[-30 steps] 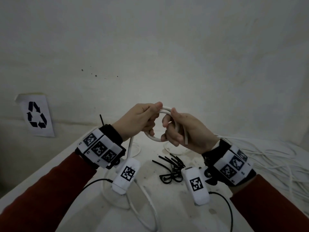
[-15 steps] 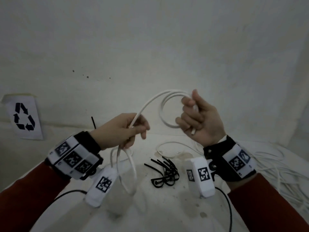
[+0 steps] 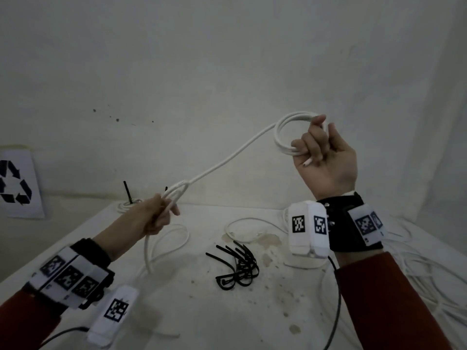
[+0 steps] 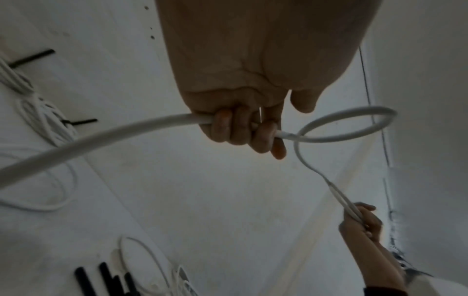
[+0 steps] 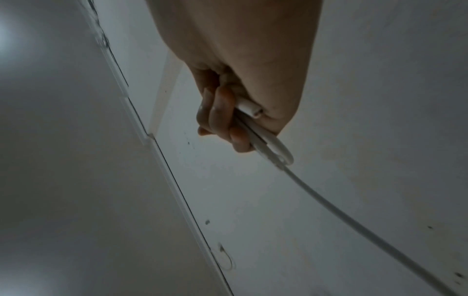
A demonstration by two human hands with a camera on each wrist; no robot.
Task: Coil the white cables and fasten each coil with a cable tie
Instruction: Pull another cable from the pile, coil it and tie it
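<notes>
The left hand [image 3: 154,215] grips the white cable [image 3: 227,157] low over the desk [image 3: 177,311]; farther up, the right hand [image 3: 326,157] grips its small coil [image 3: 283,137]. That crossed loop near the left hand could tighten into a kink, or the coil could spring loose.

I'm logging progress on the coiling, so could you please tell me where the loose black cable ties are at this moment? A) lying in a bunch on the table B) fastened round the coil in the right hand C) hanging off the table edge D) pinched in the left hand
A: the black cable ties lie bunched on the table between the arms, while the left hand and right hand hold only white cable.
</notes>
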